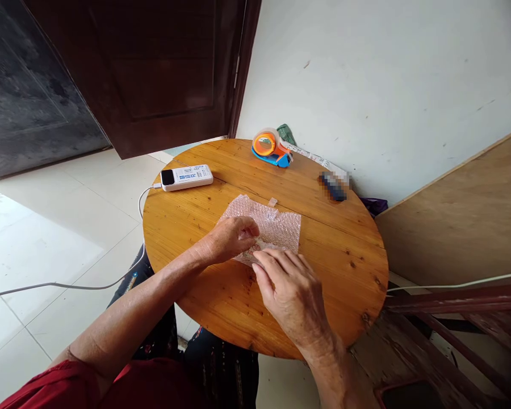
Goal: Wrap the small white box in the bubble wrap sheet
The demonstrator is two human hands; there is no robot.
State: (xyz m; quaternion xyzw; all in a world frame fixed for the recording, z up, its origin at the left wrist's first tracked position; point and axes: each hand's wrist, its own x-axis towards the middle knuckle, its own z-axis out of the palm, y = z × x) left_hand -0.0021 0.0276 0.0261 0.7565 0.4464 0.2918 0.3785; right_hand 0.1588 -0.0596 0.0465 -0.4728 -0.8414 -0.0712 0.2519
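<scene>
A sheet of pinkish bubble wrap lies on the round wooden table, its near part folded up between my hands. My left hand has its fingers curled in a pinch at the left of the fold. From the near right, my right hand presses thumb and fingers together at the near edge of the wrap. Something small with reddish marks shows through the folded layers, but I cannot make out what it is. A short piece of clear tape sticks out at the wrap's far edge.
An orange and blue tape dispenser stands at the table's far edge. At the left, a white power bank has a white cable running off the table. A dark, blurred object lies at the far right, by the wall.
</scene>
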